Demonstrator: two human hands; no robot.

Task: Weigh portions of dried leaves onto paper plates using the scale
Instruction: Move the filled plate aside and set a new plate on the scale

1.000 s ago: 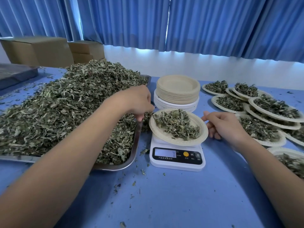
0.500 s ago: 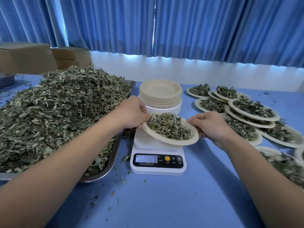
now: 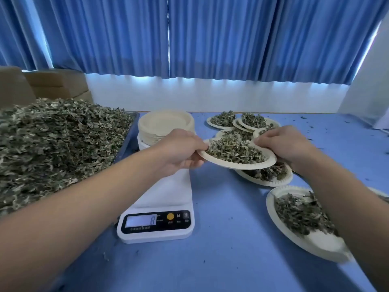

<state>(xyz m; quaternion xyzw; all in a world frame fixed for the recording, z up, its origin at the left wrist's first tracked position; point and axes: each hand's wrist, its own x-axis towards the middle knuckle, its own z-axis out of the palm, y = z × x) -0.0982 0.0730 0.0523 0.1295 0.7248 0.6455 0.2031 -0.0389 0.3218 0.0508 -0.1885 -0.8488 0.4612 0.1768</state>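
**Carrying a portion off the scale.** My left grip (image 3: 181, 151) and right grip (image 3: 282, 146) each pinch an opposite rim of the plate (image 3: 242, 164). The plate hangs in the air just right of the scale (image 3: 164, 194), over the filled plates (image 3: 269, 180). Its leaves (image 3: 235, 151) are heaped in the middle. As I judge it, the paper may bend and loose leaves may spill, so both rims should travel level. I should set the plate on bare counter (image 3: 221, 249) beside the others, not on their heaps, and release both sides together.
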